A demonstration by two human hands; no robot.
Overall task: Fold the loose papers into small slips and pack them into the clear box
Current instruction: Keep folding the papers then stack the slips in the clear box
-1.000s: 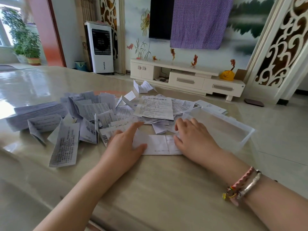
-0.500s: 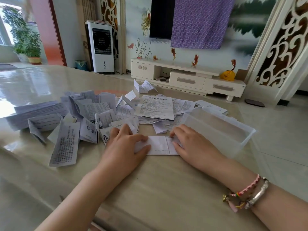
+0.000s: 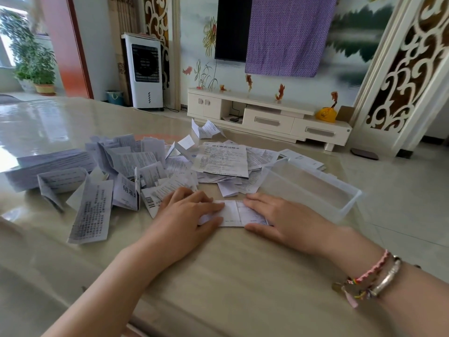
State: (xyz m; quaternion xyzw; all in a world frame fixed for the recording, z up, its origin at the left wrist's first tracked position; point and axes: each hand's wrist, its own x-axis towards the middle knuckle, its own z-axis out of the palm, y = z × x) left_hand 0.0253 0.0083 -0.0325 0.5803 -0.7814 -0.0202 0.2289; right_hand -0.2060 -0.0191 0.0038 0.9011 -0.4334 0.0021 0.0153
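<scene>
Two flat hands are what I see on the desk: left hand and right hand press outstretched fingers on either end of one folded paper. Just right of it sits the clear box; loose papers lie heaped behind.

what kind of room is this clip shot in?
Most likely a home living room: a dark wall-mounted TV half covered by a purple cloth, a low cream TV cabinet beneath it, and a white standing air cooler. The person works at a glossy beige table.
</scene>
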